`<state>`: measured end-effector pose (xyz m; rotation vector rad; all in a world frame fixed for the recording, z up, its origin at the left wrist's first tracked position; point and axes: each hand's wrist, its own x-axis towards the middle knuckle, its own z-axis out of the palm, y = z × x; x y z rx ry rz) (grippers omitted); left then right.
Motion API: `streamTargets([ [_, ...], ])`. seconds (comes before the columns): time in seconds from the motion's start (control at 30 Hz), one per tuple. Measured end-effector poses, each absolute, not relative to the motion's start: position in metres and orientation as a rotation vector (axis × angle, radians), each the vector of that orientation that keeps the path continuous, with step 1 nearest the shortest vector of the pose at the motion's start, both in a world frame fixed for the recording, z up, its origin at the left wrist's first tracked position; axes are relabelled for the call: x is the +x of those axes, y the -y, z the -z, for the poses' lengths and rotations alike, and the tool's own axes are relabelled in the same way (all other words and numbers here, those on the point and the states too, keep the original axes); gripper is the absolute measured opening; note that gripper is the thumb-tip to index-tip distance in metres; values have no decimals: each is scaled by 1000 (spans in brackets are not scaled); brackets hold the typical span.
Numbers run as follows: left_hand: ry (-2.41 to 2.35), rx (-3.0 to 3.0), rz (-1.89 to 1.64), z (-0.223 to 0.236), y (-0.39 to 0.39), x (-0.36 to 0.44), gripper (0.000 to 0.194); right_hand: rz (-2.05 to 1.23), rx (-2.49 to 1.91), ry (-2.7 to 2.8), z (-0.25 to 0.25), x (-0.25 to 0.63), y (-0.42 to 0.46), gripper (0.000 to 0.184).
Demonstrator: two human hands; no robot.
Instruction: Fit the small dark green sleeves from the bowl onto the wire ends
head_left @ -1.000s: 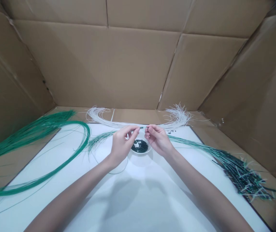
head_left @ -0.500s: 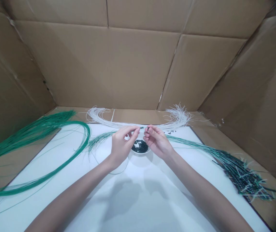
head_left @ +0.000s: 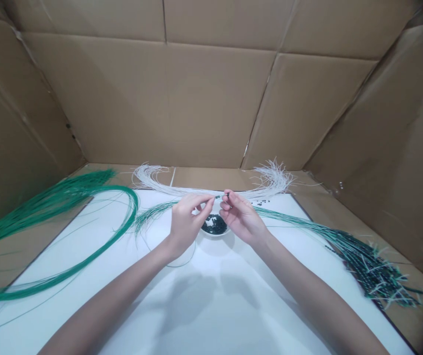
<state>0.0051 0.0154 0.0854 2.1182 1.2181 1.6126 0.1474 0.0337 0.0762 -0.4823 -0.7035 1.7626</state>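
Observation:
My left hand point(head_left: 187, 222) and my right hand point(head_left: 241, 217) meet above a small white bowl point(head_left: 215, 231) of dark green beads point(head_left: 214, 225). The left thumb and forefinger pinch the end of a thin strand, which loops down over the white board point(head_left: 181, 263). Pinched in my right fingertips is a small dark bead point(head_left: 227, 195), close to that strand's tip. A gap of a few centimetres separates the two pinches.
A bundle of white strands point(head_left: 152, 180) arcs behind the bowl. A thick green wire bundle point(head_left: 59, 197) loops at the left. Beaded green strands point(head_left: 374, 268) lie piled at the right. Several loose beads point(head_left: 261, 201) lie near the bowl. Cardboard walls enclose the white board point(head_left: 211, 296).
My right hand has shifted slightly left, bringing its bead closer to the strand tip held in my left hand. The left hand has hardly moved.

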Motion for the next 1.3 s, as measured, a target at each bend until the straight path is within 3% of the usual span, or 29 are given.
streamTargets([
  [1.3,-1182,2333,-1778,-84,-16,3,11,-1685,-578,793,-79,147,-31,14],
])
